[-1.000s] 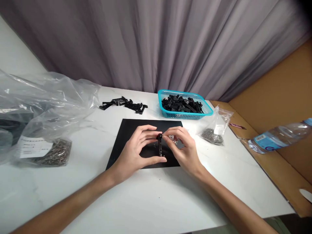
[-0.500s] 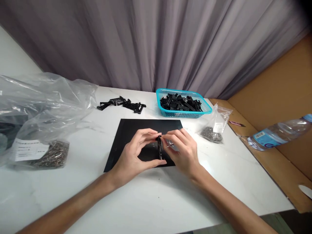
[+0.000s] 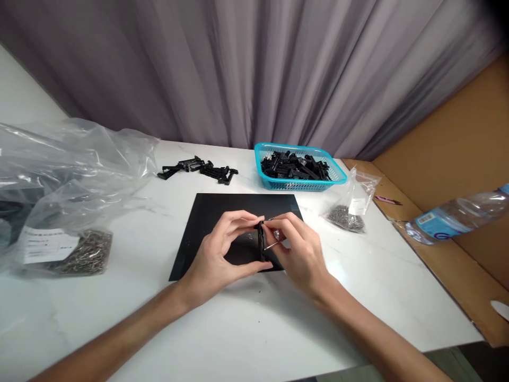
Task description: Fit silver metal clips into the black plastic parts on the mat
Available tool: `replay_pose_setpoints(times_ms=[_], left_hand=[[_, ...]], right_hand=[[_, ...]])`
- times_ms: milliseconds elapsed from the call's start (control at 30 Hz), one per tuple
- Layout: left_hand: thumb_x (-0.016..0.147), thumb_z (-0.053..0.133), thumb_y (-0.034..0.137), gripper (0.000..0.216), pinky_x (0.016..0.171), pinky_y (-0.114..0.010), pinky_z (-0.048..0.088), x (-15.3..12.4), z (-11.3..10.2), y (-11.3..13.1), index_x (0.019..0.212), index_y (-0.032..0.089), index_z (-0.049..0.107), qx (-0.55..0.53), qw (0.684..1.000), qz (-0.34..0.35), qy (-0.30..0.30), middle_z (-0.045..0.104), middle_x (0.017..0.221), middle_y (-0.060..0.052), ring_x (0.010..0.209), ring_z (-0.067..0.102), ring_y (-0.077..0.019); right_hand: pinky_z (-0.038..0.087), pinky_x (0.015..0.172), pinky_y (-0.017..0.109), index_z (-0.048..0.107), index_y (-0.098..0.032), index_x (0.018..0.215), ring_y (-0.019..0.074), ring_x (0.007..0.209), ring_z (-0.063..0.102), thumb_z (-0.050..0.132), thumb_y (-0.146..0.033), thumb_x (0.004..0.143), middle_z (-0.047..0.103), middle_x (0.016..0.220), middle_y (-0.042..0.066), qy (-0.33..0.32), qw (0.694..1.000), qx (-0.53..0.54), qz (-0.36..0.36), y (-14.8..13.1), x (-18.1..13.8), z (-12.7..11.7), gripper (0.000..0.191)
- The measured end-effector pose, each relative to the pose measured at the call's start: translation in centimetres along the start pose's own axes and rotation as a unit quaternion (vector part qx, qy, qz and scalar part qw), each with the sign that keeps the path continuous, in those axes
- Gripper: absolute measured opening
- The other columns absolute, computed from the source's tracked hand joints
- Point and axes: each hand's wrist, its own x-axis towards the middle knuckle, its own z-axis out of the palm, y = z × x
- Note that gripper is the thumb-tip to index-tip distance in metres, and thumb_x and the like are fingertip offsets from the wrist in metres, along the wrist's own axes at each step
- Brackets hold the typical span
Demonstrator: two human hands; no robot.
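Note:
My left hand [image 3: 218, 248] is closed on a narrow black plastic part [image 3: 261, 241], its fingers at the far end and its thumb at the near end. The part stands edge-on to me above a black mat [image 3: 210, 209]. Between the fingertips of my right hand [image 3: 303, 245] is a thin shiny metal pin [image 3: 272, 245], whose tip meets the part's right side. Whether the tip goes inside the part is too small to tell. Small metal pieces [image 3: 277, 233] show beyond the right fingers, partly hidden by them.
Behind the mat stands a blue basket [image 3: 300, 185] of black plastic parts, with a loose pile of similar parts [image 3: 214, 171] to its left. Bags of small metal pieces lie at left [image 3: 85, 252] and right [image 3: 347, 217]. A plastic bottle [image 3: 441, 220] lies far right.
The metal pin has come into view between my right fingers, angled against the black part. My right fingers have shifted slightly; my left hand keeps the part in nearly the same place.

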Motion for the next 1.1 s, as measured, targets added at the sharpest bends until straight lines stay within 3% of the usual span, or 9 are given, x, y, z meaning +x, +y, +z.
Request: replay_pose_setpoints(times_ms=[233,333,433,567,733,1100], left_hand=[[0.067,0.096,0.019,0.074,0.114,-0.046,0.055,0.1,-0.4,0.5,0.126,0.027,0.051,-0.076,0.997,-0.028,0.004,0.070,0.130,-0.007,0.126,0.068,-0.0260],[0.066,0.096,0.018,0.073,0.113,-0.047,0.056,0.1,-0.5,0.5,0.124,0.027,0.051,-0.095,0.995,-0.041,0.005,0.071,0.127,-0.006,0.124,0.069,-0.0266],[0.065,0.096,0.018,0.075,0.111,-0.048,0.057,0.1,-0.5,0.4,0.124,0.027,0.051,-0.107,0.992,-0.063,0.003,0.071,0.126,-0.006,0.120,0.070,-0.0261],[0.065,0.096,0.017,0.078,0.114,-0.048,0.055,0.2,-0.6,0.2,0.127,0.028,0.049,-0.114,0.991,-0.075,-0.006,0.070,0.129,-0.007,0.124,0.069,-0.0260],[0.066,0.096,0.016,0.079,0.116,-0.049,0.053,0.5,-0.6,0.2,0.128,0.028,0.048,-0.117,0.990,-0.071,-0.024,0.070,0.130,-0.007,0.127,0.067,-0.0272],[0.065,0.096,0.018,0.077,0.116,-0.050,0.052,0.5,-0.6,0.2,0.126,0.028,0.050,-0.086,0.993,-0.061,-0.047,0.071,0.127,-0.007,0.125,0.068,-0.0273]], right_hand=[[0.056,0.074,0.037,0.069,-0.026,0.128,0.0207,0.085,0.068,0.056,-0.010,0.101,0.074,0.102,0.008,0.047,0.998,0.006,-0.031,0.3,-0.8,0.4,0.034],[0.055,0.072,0.038,0.073,-0.027,0.124,0.0207,0.081,0.065,0.056,-0.014,0.100,0.074,0.098,0.008,0.023,0.999,0.047,-0.002,0.1,-0.5,0.0,0.032],[0.051,0.070,0.037,0.077,-0.026,0.113,0.0196,0.078,0.061,0.060,-0.020,0.100,0.074,0.093,0.006,-0.007,0.990,0.122,0.072,-0.1,0.2,-0.7,0.023],[0.048,0.070,0.034,0.081,-0.026,0.101,0.0175,0.076,0.059,0.066,-0.033,0.098,0.075,0.093,0.004,-0.047,0.945,0.251,0.207,0.1,1.0,-1.3,0.016],[0.052,0.076,0.033,0.079,-0.023,0.095,0.0201,0.086,0.068,0.072,-0.042,0.092,0.078,0.092,0.004,-0.046,0.875,0.366,0.313,0.8,1.3,-1.2,0.020],[0.048,0.070,0.028,0.078,-0.021,0.084,0.0147,0.075,0.061,0.084,-0.046,0.079,0.075,0.085,0.002,-0.091,0.833,0.401,0.371,1.4,1.8,-1.7,0.026]])
